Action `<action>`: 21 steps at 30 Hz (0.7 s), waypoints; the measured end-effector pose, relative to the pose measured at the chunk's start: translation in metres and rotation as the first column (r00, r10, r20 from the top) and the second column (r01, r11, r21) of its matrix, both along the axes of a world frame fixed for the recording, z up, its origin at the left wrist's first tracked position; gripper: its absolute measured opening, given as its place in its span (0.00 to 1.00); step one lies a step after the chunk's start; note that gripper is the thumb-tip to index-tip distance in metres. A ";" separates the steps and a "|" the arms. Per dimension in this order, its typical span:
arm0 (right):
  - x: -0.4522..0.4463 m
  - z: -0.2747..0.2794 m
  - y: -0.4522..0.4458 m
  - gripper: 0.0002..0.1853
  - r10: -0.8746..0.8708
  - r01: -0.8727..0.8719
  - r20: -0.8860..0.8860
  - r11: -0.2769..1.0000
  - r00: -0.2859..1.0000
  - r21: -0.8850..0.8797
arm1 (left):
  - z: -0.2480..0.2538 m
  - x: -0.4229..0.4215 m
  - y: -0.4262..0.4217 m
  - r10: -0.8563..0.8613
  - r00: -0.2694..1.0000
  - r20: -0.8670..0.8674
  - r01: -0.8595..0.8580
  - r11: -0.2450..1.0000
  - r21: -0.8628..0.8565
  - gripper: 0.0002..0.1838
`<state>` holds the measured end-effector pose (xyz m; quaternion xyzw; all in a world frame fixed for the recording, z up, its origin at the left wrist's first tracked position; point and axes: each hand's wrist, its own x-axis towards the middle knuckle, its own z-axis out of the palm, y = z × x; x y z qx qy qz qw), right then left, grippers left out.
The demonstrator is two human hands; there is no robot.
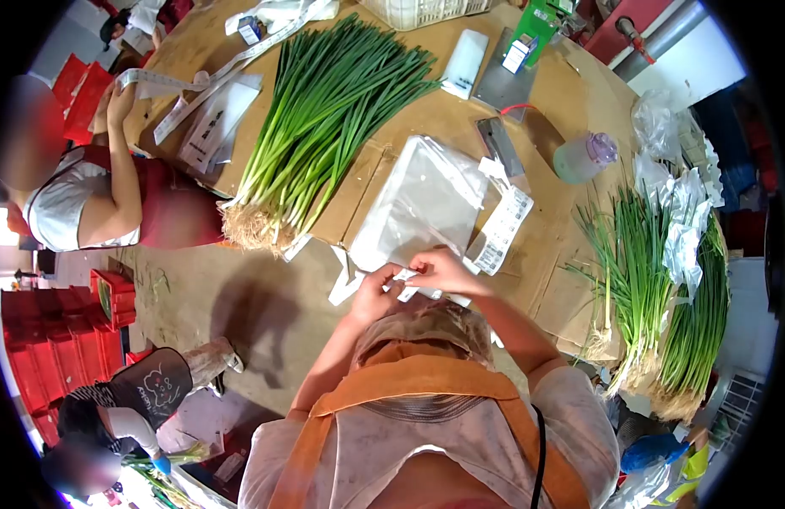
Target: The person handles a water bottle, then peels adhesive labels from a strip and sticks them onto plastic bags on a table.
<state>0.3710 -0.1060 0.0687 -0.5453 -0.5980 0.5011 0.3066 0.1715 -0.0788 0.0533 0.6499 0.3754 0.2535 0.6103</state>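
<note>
My left hand (377,293) and my right hand (439,270) are close together at the table's near edge, fingers closed around a small white label strip (406,285). Just beyond them lies a stack of clear plastic bags (422,199). A sheet of printed labels (504,229) rests to the right of the bags, beside a dark phone (499,144). To the left of the bags is a large pile of green onions (324,119), its roots toward the near left edge.
A bottle (586,158) stands right of the phone. More green onions (638,280) lie at the right edge. A green device (538,30) and a white basket (422,10) are at the back. A co-worker (112,187) is at the left, another (146,390) at the lower left near red crates (57,339).
</note>
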 end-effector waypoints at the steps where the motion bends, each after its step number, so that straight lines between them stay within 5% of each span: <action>1: -0.001 -0.003 0.002 0.08 -0.034 0.032 -0.049 0.999 0.998 -0.029 | 0.000 -0.001 0.002 -0.014 0.998 -0.058 0.016 0.999 0.035 0.07; 4: -0.003 -0.010 0.010 0.10 -0.172 0.167 -0.169 0.985 0.971 -0.039 | 0.012 0.000 0.009 0.079 0.984 -0.162 -0.089 0.994 -0.057 0.07; 6: 0.008 -0.041 0.027 0.12 -0.362 0.359 0.013 0.928 0.932 0.099 | 0.016 -0.012 0.016 0.026 0.917 -0.397 -0.027 1.000 0.004 0.08; 8: 0.024 -0.040 0.035 0.14 -0.419 0.245 0.606 0.904 0.677 0.352 | -0.001 -0.021 0.011 0.043 0.958 -0.285 -0.052 0.998 -0.024 0.09; 11: 0.027 -0.027 0.032 0.14 -0.493 0.221 0.532 0.841 0.689 0.494 | 0.005 -0.027 0.008 0.070 0.991 -0.116 -0.083 0.991 -0.110 0.08; 14: 0.030 -0.052 0.014 0.13 -0.273 -0.119 0.535 0.802 0.799 0.586 | -0.013 -0.032 0.005 0.092 0.996 0.016 -0.087 0.980 -0.176 0.07; 18: 0.041 -0.061 0.020 0.07 -0.321 0.164 0.328 0.890 0.888 0.426 | -0.018 -0.025 0.002 0.084 0.996 0.024 -0.082 0.992 -0.100 0.09; 19: 0.048 -0.065 0.025 0.04 -0.289 0.284 0.025 0.950 0.957 0.129 | -0.012 -0.023 0.002 0.083 0.997 -0.009 -0.083 0.992 -0.096 0.09; 20: 0.063 -0.068 0.026 0.03 -0.383 0.365 0.079 0.914 0.920 0.180 | -0.006 -0.021 0.002 0.081 0.996 -0.041 -0.085 0.992 -0.091 0.10; 21: 0.084 -0.064 0.030 0.05 -0.451 0.485 -0.182 0.789 0.874 0.376 | -0.003 -0.020 0.002 0.080 0.994 -0.074 -0.086 0.993 -0.086 0.11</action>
